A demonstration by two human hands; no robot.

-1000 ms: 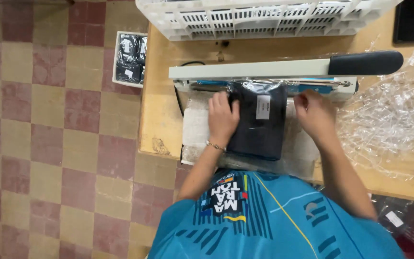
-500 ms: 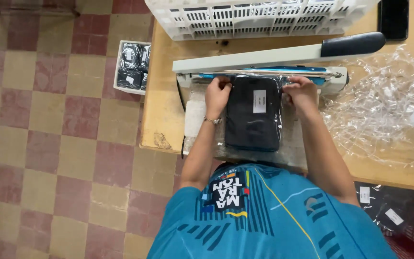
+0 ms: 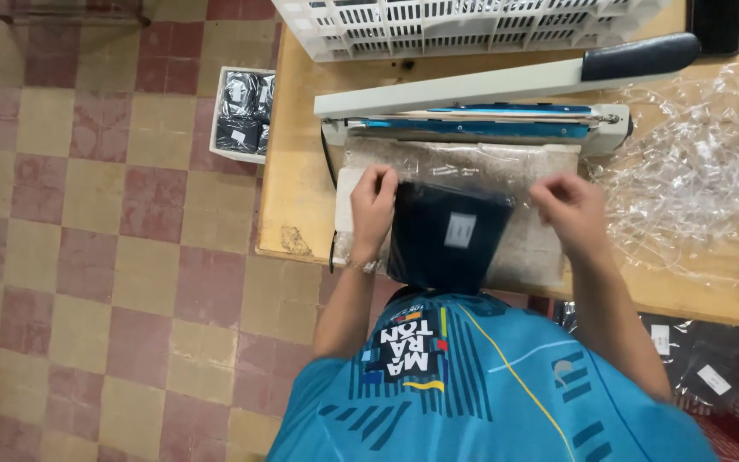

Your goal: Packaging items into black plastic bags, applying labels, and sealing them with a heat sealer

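Pulled dark packet back from sealer. My left hand and right hand pinch its clear bag edges; sealing looks finished.

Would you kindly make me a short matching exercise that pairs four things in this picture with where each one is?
Things:
1. white crate
2. sealer arm
3. dark packet
4. clear bags

Places:
A. between the left hand and the right hand
B. piled on the table at the right
D. at the far edge of the table
C. raised above the blue sealing bar

Pairs: 1-D, 2-C, 3-A, 4-B
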